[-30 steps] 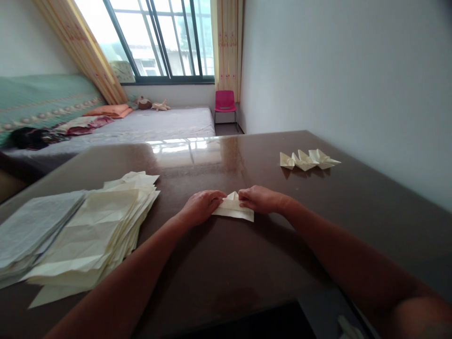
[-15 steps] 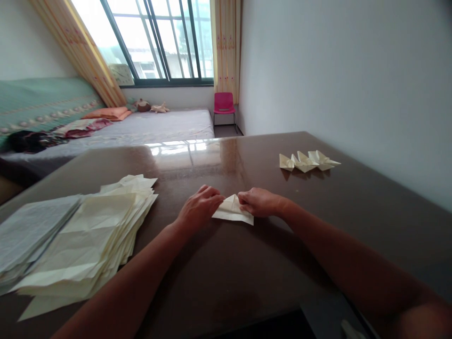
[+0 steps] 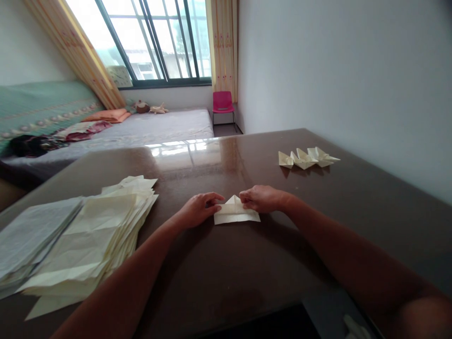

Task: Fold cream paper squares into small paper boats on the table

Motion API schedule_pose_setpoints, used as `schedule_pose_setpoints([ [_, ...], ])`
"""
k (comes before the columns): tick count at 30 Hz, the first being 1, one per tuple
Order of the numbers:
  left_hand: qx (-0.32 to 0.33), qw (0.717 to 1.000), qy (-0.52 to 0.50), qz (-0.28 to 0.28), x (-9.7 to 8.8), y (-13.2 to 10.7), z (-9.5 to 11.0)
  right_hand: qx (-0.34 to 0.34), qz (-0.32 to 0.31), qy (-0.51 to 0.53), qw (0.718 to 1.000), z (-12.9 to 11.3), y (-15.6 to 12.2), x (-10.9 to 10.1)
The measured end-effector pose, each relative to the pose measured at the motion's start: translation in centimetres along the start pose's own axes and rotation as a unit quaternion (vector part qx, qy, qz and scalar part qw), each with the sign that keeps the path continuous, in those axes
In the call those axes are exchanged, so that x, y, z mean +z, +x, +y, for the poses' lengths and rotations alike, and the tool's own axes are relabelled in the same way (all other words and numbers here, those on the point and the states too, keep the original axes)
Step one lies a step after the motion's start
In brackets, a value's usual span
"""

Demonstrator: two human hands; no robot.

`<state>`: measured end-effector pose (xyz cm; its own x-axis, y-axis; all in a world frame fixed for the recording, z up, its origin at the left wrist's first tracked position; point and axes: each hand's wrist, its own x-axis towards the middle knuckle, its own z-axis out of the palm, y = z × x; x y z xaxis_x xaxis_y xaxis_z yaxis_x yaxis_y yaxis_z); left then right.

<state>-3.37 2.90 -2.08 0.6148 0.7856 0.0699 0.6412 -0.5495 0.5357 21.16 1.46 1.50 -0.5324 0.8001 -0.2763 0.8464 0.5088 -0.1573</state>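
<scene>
A small folded piece of cream paper lies flat on the dark brown table in front of me. My left hand rests at its left edge, fingers curled and pinching the paper. My right hand presses and pinches the peaked upper right part of the same piece. Both hands touch the paper from opposite sides.
A thick stack of cream and pale grey sheets lies at the left of the table. Three finished folded paper shapes sit in a row at the far right. Beyond the table are a bed, a pink chair and a window.
The folded paper has turned a little so its lower edge lies more level. My left hand has slid back to its left edge; my right hand stays on the peak.
</scene>
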Motion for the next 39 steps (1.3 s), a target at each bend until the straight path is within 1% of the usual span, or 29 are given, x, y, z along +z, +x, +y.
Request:
schedule_pose_setpoints([
  [4, -0.003, 0.995, 0.096, 0.040, 1.2, 0.1, 0.7, 0.029, 0.000, -0.022, 0.999, -0.4, -0.4, -0.2],
  [7, 0.010, 0.982, 0.171, 0.082, 1.9, 0.1, 1.3, 0.049, 0.002, -0.034, 0.998, -0.6, -0.4, -0.3],
  [9, 0.032, 0.969, 0.216, 0.116, 1.9, 0.0, 1.9, 0.046, -0.001, -0.033, 0.998, -0.5, -0.3, -0.3],
  [10, 0.053, 0.964, 0.230, 0.127, 1.8, -0.2, 2.3, 0.041, -0.004, -0.032, 0.999, -0.5, -0.3, -0.4],
  [11, 0.082, 0.960, 0.236, 0.125, 1.7, -0.3, 2.8, 0.036, -0.007, -0.030, 0.999, -0.4, -0.2, -0.4],
  [12, 0.115, 0.959, 0.234, 0.108, 1.6, -0.5, 3.2, 0.032, -0.009, -0.029, 0.999, -0.4, -0.2, -0.4],
  [14, 0.167, 0.960, 0.221, 0.047, 1.5, -0.8, 4.0, 0.026, -0.010, -0.027, 0.999, -0.3, -0.2, -0.5],
  [15, 0.180, 0.959, 0.217, 0.019, 1.5, -0.9, 4.3, 0.023, -0.009, -0.026, 0.999, -0.2, -0.2, -0.5],
  [17, 0.183, 0.958, 0.220, -0.012, 1.6, -1.1, 4.6, 0.017, -0.010, -0.023, 1.000, -0.2, -0.2, -0.5],
  [19, 0.177, 0.955, 0.235, -0.019, 1.6, -1.0, 4.6, 0.019, -0.011, -0.022, 1.000, 0.0, -0.2, -0.5],
  [22, 0.178, 0.949, 0.259, -0.023, 1.7, -1.0, 4.6, 0.041, -0.018, -0.021, 0.999, 0.4, -0.4, -0.6],
  [27, 0.174, 0.937, 0.300, -0.031, 2.2, -0.9, 4.7, 0.060, -0.096, 0.036, 0.993, 1.4, -0.8, -1.2],
  [28, 0.173, 0.935, 0.307, -0.032, 2.3, -0.9, 4.7, 0.065, -0.088, 0.032, 0.994, 1.5, -0.8, -1.3],
  [29, 0.172, 0.933, 0.313, -0.034, 2.4, -0.8, 4.7, 0.071, -0.061, 0.020, 0.995, 1.5, -0.9, -1.3],
  [31, 0.171, 0.931, 0.320, -0.038, 2.5, -0.8, 4.8, 0.086, 0.027, -0.007, 0.996, 1.4, -0.9, -1.3],
  [32, 0.171, 0.930, 0.322, -0.039, 2.5, -0.8, 4.8, 0.079, 0.064, -0.010, 0.995, 1.3, -0.9, -1.3],
  [33, 0.171, 0.930, 0.322, -0.041, 2.4, -0.8, 4.8, 0.056, 0.083, -0.001, 0.995, 1.2, -0.9, -1.2],
  [34, 0.171, 0.931, 0.320, -0.041, 2.3, -0.9, 4.9, 0.021, 0.080, 0.016, 0.996, 1.1, -0.9, -1.1],
  [36, 0.171, 0.934, 0.311, -0.042, 2.0, -1.0, 5.0, -0.060, 0.036, 0.057, 0.996, 1.0, -0.8, -0.9],
  [37, 0.172, 0.936, 0.305, -0.042, 1.9, -1.0, 5.0, -0.090, 0.009, 0.077, 0.993, 1.1, -0.7, -0.8],
  [39, 0.173, 0.940, 0.290, -0.044, 1.6, -1.1, 5.1, -0.113, -0.042, 0.118, 0.986, 1.4, -0.6, -0.6],
])
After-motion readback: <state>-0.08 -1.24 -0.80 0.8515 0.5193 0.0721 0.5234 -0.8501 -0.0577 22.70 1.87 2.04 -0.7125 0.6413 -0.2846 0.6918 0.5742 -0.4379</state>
